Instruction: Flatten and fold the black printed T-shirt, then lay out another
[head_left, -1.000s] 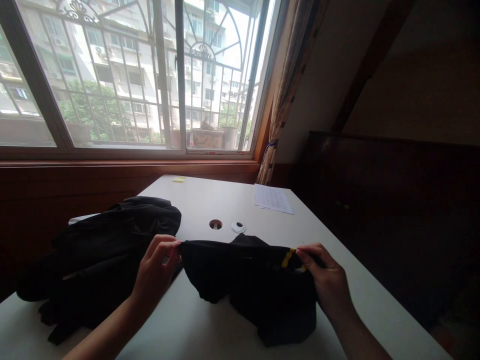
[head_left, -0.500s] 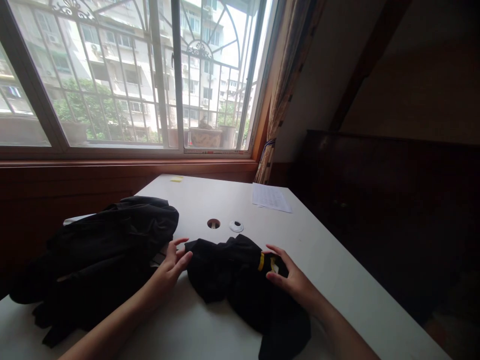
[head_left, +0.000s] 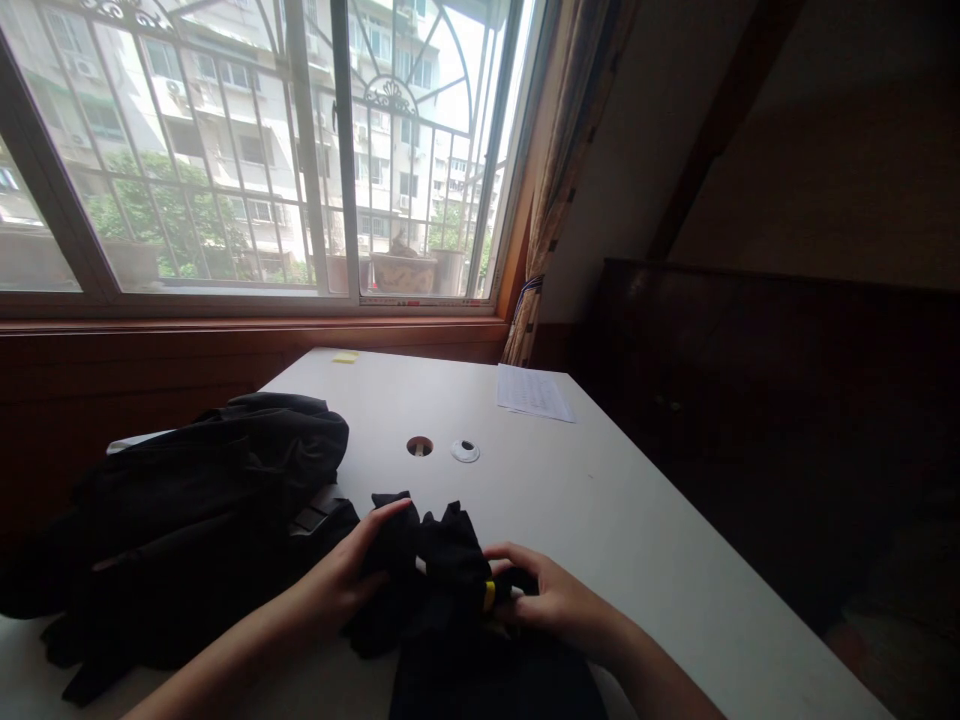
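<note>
Sprawling across the left side of the white table (head_left: pixel 630 530), a heap of dark cloth (head_left: pixel 225 500) lies loosely crumpled. Just right of it, the left hand (head_left: pixel 349 575) curls round one side of a black garment (head_left: pixel 454 545), the bunched fabric keeping thumb and forefinger apart. The garment sits on the near middle of the table, its far edge standing in uneven peaks. Toward its right side, the right hand (head_left: pixel 544 600) is curled with cloth between thumb and fingers, beside a yellow band (head_left: pixel 490 596); how firmly either hand grips, I cannot tell. Beyond, a round hole (head_left: pixel 420 447) and a white ring (head_left: pixel 465 451) lie side by side, with printed paper (head_left: pixel 535 392) at far right.

As I judge it, the handling is partway: the upper part is gathered between both hands, but the near part lies loose and dark, and nothing is smoothed or squared.
</note>
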